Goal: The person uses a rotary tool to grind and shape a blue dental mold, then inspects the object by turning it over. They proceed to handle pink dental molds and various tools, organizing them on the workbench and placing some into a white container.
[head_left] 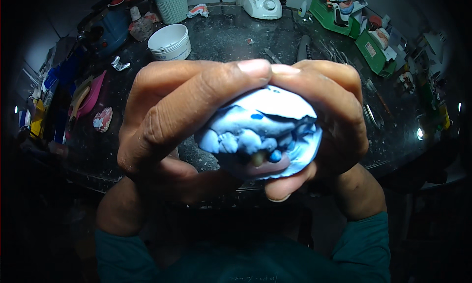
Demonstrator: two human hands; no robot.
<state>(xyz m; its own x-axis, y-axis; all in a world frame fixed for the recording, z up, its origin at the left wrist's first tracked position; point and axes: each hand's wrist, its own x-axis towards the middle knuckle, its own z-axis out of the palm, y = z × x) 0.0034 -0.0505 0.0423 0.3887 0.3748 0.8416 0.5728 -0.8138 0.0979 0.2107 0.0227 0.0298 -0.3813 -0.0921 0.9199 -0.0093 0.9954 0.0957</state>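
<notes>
Close in front of me, above the bench edge, I hold a pale blue-white dental cast (269, 117) between both hands. Its row of moulded teeth faces me, with a blue tooth and a yellowish tooth near the lower middle and a pinkish strip below them. My left hand (167, 111) grips the cast's left side, forefinger along the top and thumb underneath. From the right, my right hand (339, 106) wraps round it, a fingertip on top and the thumb at the lower edge. Both forefinger tips meet above the cast. The back of the cast is hidden.
On the dark bench (221, 37) stand a white tub (169, 42), a woven cup (172, 7) and a white control box (263, 3). Green trays (376, 54) with dental models sit at the far right. A pink dustpan-like piece (93, 98) and a small cast (103, 119) lie left.
</notes>
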